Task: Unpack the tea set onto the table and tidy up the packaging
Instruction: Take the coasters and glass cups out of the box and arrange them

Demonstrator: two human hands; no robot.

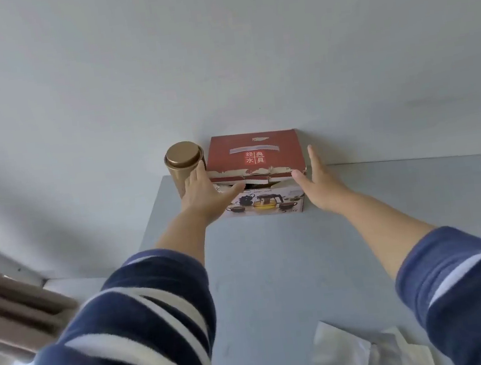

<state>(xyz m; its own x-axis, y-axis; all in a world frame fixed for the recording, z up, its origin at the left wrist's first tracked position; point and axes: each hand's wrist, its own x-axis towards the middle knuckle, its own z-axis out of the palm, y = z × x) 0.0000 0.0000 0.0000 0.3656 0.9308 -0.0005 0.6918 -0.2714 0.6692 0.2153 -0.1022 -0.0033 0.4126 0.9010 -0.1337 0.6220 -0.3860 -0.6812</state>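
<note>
Two hands — left hand [204, 197], right hand [319, 183] (both spread) — flanking tea-set box [256, 157].

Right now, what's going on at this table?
A person in striped sleeves reaches both open hands toward a red tea set box standing against the wall at the far edge of the grey table. The left hand and right hand flank it, neither gripping yet. The box's front edge is torn; nothing is unpacked. A gold canister stands beside it; white paper lies near the front.
</note>
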